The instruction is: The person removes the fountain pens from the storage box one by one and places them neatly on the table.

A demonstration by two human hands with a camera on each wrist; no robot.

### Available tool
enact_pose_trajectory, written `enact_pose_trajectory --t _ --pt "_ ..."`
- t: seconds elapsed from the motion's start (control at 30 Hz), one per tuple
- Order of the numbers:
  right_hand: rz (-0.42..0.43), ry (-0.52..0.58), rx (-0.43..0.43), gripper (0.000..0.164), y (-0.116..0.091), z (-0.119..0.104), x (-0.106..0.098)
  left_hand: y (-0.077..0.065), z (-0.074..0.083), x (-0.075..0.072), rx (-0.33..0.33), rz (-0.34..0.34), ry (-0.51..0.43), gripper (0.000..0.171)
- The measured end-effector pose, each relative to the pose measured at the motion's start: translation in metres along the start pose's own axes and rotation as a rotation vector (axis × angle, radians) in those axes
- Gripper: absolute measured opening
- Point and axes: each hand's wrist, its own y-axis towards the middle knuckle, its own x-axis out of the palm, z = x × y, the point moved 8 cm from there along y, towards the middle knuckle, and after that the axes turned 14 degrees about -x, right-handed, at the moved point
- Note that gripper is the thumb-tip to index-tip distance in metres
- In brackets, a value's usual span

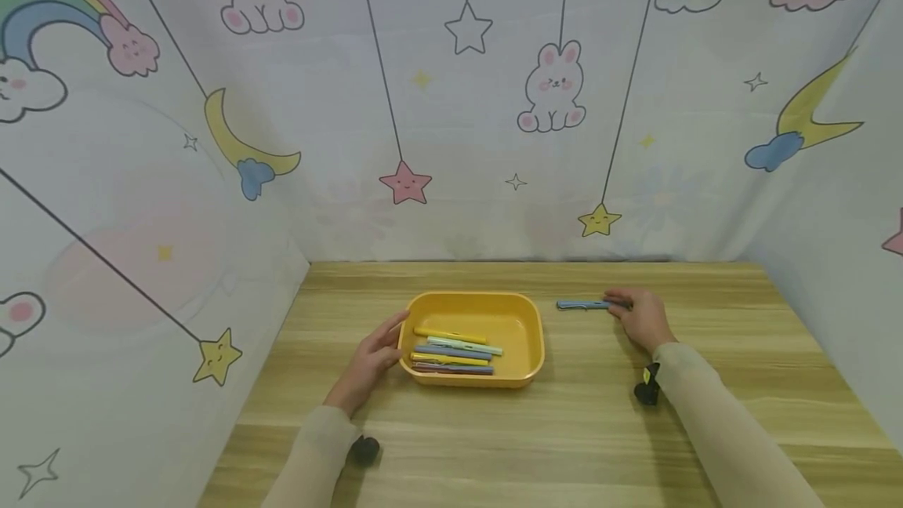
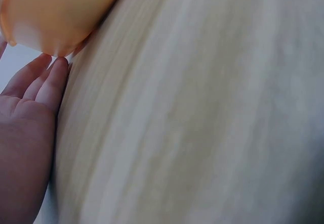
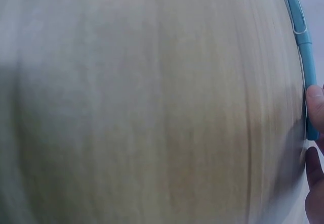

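A yellow tray (image 1: 518, 381) stands on the table with several pens (image 1: 458, 353) lying side by side in it, yellow, pale green, blue-grey and dark reddish. Against the tray's left side rest the fingers of my left hand (image 1: 368, 363), fairly straight; in the left wrist view the fingertips touch the orange-looking wall (image 2: 66, 16). To the right of the tray, my right hand (image 1: 643, 321) pinches a blue pen (image 1: 582, 305) near its right end. The right wrist view has the thumb on the blue pen (image 3: 306, 57), whose clip end points away; the other fingers are partly out of frame.
The wood-grain table (image 1: 564, 437) runs back to a printed curtain (image 1: 466, 116) with stars, moons and rabbits. Similar cloth hangs along the left and right sides. A small black device is worn at each wrist.
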Motion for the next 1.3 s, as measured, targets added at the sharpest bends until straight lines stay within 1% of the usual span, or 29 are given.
enact_pose_trajectory --t 0.2,0.47,0.67,0.77,0.87,1.0,1.13,1.3 --pt "0.003 -0.008 -0.019 0.032 0.001 -0.001 0.0 -0.001 0.001 0.001 -0.015 -0.001 -0.003 0.068" --pt "-0.014 -0.008 -0.005 0.038 0.0 -0.006 -0.005 0.0 0.002 0.002 -0.01 0.003 -0.001 0.069" --pt "-0.013 0.048 0.013 0.046 -0.001 -0.012 -0.01 -0.001 0.001 0.001 -0.016 0.011 0.013 0.068" --pt "-0.004 0.069 -0.006 0.049 0.002 -0.018 -0.009 0.0 0.0 0.001 -0.024 0.013 0.017 0.068" --pt "0.001 0.064 -0.042 0.051 0.007 -0.03 -0.006 0.0 -0.001 0.0 -0.026 0.018 0.023 0.069" --pt "0.006 0.064 -0.077 0.052 0.014 -0.052 -0.003 0.001 -0.001 -0.001 -0.031 0.016 0.021 0.068" --pt "-0.005 0.089 -0.077 0.054 0.021 -0.073 0.002 0.001 -0.001 -0.001 -0.021 0.001 0.003 0.068" --pt "-0.027 0.165 -0.058 0.057 0.028 -0.095 0.009 0.001 -0.001 0.0 -0.008 -0.007 -0.008 0.069"
